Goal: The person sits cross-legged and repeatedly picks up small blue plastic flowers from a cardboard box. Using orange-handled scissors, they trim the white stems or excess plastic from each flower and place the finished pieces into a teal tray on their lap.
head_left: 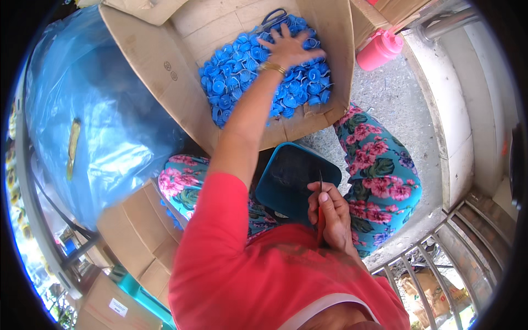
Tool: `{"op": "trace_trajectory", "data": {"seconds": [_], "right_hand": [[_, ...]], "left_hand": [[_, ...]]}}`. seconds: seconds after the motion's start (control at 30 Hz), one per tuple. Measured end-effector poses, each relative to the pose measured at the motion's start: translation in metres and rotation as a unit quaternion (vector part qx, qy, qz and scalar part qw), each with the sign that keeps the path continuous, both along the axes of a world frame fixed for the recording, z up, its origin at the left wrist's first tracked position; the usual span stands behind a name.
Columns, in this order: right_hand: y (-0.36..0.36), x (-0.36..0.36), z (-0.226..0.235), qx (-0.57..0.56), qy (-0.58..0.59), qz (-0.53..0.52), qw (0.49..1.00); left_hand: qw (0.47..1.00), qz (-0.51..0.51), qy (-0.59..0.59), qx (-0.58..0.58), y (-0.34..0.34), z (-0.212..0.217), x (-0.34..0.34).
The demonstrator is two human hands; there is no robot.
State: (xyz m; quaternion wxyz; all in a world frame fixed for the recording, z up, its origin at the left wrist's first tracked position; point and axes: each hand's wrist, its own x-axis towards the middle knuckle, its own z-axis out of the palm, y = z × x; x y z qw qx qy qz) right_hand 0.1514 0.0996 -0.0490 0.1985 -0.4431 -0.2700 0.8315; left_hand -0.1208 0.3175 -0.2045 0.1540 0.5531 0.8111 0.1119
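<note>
My left hand (288,48), with gold bangles at the wrist, is spread over a pile of small blue round pieces (231,71) with thin white strands among them. They lie in a cardboard box (148,60) in front of me. The fingers are apart and slightly blurred; no piece shows in their grip. Close to my body, my right hand (333,214) is closed around a slim tool with a dark pointed tip (320,177) and what looks like a red handle. Its exact kind cannot be made out. Beyond that hand lies a dark tray with a teal rim (283,147).
Dark-handled scissors (274,18) rest at the pile's far edge. A large blue plastic bag (104,126) bulges at the left, above a cardboard flap (137,231). A pink bottle (380,50) stands right of the box. A metal railing (434,275) is at lower right.
</note>
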Motion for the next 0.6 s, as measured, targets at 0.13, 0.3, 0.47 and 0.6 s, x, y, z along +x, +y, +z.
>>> {"op": "trace_trajectory", "data": {"seconds": [0.13,0.3,0.47,0.6], "right_hand": [[0.006,-0.004,-0.009,0.025,-0.024,0.049,0.998],[0.010,-0.006,-0.006,0.038,0.001,0.055,0.998],[0.007,-0.002,-0.006,0.041,0.027,0.049,0.998],[0.003,-0.002,-0.007,0.024,0.024,0.039,0.999]], "left_hand": [[0.998,-0.041,0.047,-0.011,-0.011,0.006,0.038],[0.999,-0.040,-0.005,-0.027,-0.097,0.013,0.021],[0.989,0.006,0.081,-0.124,-0.156,0.031,0.005],[0.999,-0.033,-0.006,0.041,-0.141,0.046,-0.026]]}}
